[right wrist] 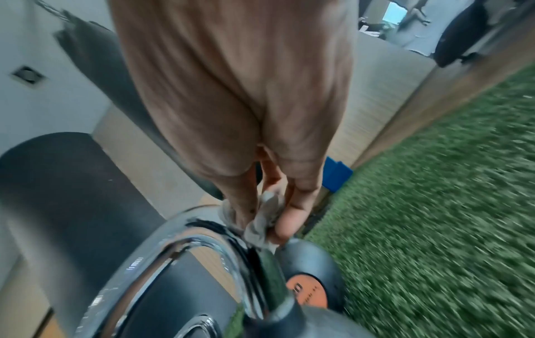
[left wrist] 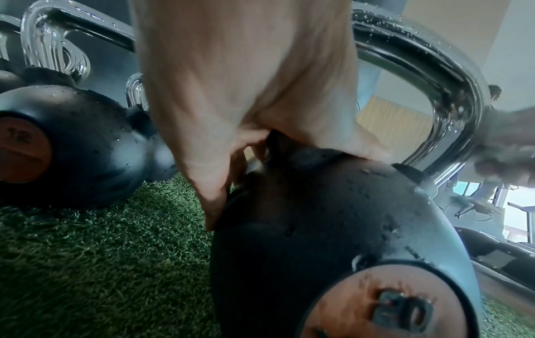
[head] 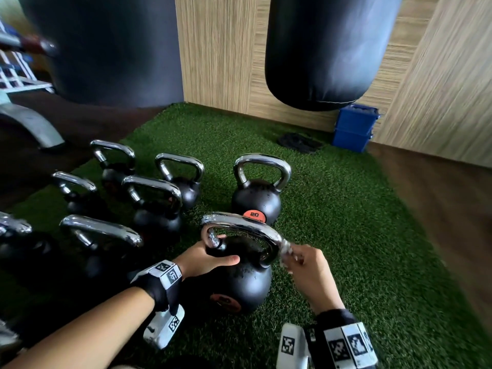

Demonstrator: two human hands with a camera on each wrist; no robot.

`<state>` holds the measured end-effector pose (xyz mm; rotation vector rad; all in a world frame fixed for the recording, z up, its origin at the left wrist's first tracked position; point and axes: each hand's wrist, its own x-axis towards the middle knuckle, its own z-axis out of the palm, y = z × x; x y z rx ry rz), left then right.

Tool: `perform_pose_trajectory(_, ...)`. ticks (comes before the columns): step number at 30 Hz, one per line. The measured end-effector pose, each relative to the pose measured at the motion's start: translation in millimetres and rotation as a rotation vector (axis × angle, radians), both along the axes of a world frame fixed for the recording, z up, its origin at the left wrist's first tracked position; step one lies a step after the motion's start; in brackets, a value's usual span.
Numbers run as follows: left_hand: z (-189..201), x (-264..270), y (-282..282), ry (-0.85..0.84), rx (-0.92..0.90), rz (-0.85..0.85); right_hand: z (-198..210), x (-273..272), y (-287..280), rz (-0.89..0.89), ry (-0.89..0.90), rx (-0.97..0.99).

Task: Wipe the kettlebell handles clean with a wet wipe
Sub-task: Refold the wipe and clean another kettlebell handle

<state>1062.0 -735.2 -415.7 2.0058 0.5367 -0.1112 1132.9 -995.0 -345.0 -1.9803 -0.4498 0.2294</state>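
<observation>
Now right hand (head: 306,265) pinches wipe (head: 286,249) on kettlebell (head: 239,278) handle (head: 239,225), right side; left hand (head: 207,258) grips handle base. Kettlebell likely heavy, chrome slick; wipe limp.

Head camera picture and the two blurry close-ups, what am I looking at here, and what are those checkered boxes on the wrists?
A person is cleaning gym weights. The wide picture comes from a camera on their head; the checkered boxes appear to be the wrist cameras, which took the close-ups. On the green turf stand several kettlebells. The left hand steadies the nearest kettlebell, thumb on its black body and fingers round the base of its chrome handle. The right hand pinches a crumpled wet wipe against the handle's right side. Two black punching bags hang behind.
</observation>
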Motion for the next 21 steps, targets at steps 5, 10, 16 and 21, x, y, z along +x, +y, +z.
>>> perform_pose_trajectory(5, 5, 0, -2, -0.024, -0.019, -0.012, -11, -2, 0, -0.001, 0.249, 0.078)
perform_pose_trajectory(10, 15, -3, -8, -0.042, -0.008, -0.054, -23, -3, 5, -0.003, 0.288, 0.076)
perform_pose_trajectory(16, 43, -14, -20, 0.243, 0.357, -0.067, -41, -9, 11, 0.017, 0.117, -0.113)
perform_pose_trajectory(21, 84, -24, -15, 0.346, 0.599, -0.216, -17, -11, -4, 0.317, 0.069, -0.41)
